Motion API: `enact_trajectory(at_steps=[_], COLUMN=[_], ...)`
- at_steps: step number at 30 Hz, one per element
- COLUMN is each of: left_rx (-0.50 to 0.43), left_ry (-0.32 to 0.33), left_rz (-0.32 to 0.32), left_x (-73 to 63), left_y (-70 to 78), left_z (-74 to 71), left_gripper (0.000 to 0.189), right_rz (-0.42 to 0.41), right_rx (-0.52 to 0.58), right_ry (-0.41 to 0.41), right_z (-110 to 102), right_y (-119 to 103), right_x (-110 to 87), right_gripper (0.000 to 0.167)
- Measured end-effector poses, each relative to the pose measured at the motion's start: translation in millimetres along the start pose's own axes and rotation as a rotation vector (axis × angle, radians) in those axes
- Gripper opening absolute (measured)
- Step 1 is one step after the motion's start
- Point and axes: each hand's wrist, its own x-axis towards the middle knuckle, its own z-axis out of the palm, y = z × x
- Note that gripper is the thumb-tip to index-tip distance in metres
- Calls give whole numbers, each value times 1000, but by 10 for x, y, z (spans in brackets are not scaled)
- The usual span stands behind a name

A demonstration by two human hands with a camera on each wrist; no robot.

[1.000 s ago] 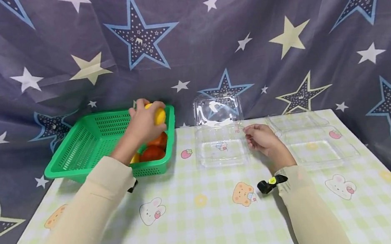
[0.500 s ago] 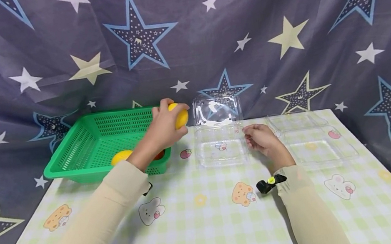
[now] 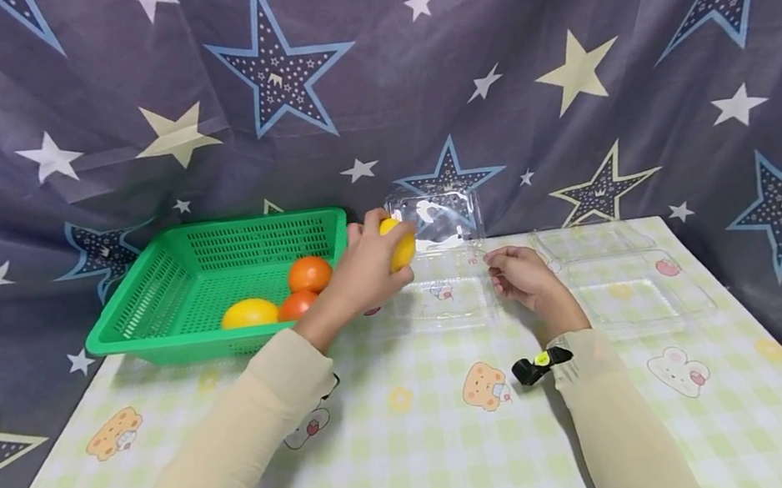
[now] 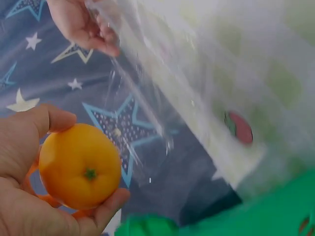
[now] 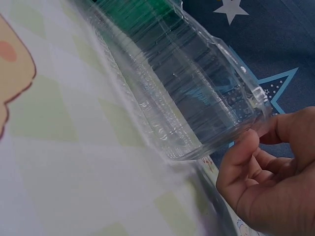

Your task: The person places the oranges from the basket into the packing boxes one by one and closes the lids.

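Note:
My left hand (image 3: 363, 272) grips a round yellow-orange fruit that looks like an orange (image 4: 78, 162), a small green stem mark showing in the left wrist view. It hovers in front of the raised lid (image 3: 444, 219) of a clear plastic clamshell box (image 3: 447, 316), above the box's left side. At the box's right edge, the thumb and fingers of my right hand (image 3: 529, 281) pinch the thin rim, seen close in the right wrist view. To the left stands a green basket (image 3: 148, 341) with a yellow fruit (image 3: 249, 312) and two orange-red fruits (image 3: 309, 274) inside.
A second clear plastic box (image 3: 634, 296) lies opened out right of my right hand. Behind the table, a dark star-printed cloth (image 3: 478, 12) hangs down at the back edge. The checked tablecloth (image 3: 423, 458) spreads in front.
My left hand has lifted the orange out of the basket and carried it right, over the basket's rim to the box. The right hand stays at the box's edge.

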Motion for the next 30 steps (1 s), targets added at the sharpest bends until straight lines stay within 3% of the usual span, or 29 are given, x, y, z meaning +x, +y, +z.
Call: enact_trajectory(at_steps=[7, 15, 30], left_rx=[-43, -47, 90], left_ry=[-41, -83, -138], left_rz=[-9, -33, -75], left_x=[27, 17, 81], left_y=[142, 208, 200], left_z=[246, 491, 748], left_gripper=[58, 56, 58], right_rz=[-7, 8, 2], right_rx=[10, -1, -10], right_ry=[-5, -8, -9], right_z=[14, 6, -10], right_y=[5, 23, 2], right_x=[9, 17, 1], right_gripper=[34, 35, 35])
